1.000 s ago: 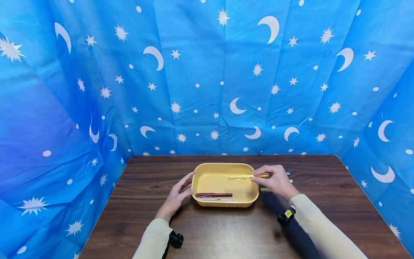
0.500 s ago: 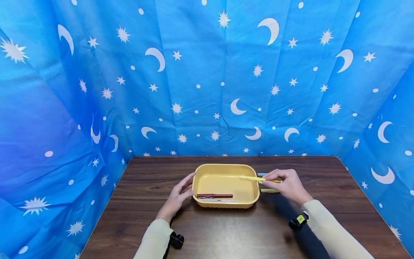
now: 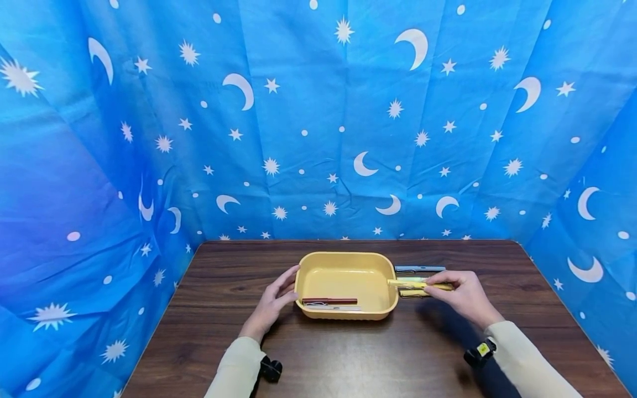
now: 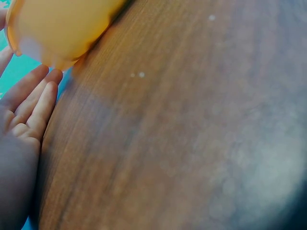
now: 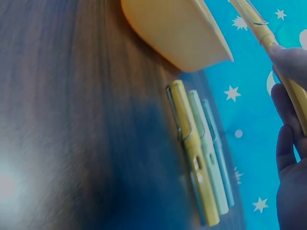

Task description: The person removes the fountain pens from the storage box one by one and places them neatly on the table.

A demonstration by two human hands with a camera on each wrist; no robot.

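My left hand (image 3: 269, 304) rests against the left end of a yellow plastic tray (image 3: 343, 276), its fingers extended along the wall. In the left wrist view those fingers touch the tray's side. A yellow pen (image 5: 263, 36) with a metal clip is pinched between my right thumb and fingers. My right hand (image 3: 466, 297) holds it roughly level, just beyond the tray's right end and above the pens there. On the table lie a blue pen (image 3: 420, 268), a pale green pen (image 5: 209, 152) and another yellow pen (image 5: 194, 153), side by side.
Inside the tray, along its near wall, lie a dark red pen (image 3: 329, 301) and a whitish pen (image 3: 343, 308). The brown wooden table (image 3: 328, 359) ends at a blue curtain (image 3: 308, 110) with moons and stars at the back and sides.
My right hand has moved right and slightly towards me with the yellow pen, from over the tray to over the pens beside it. The left hand stays at the tray.
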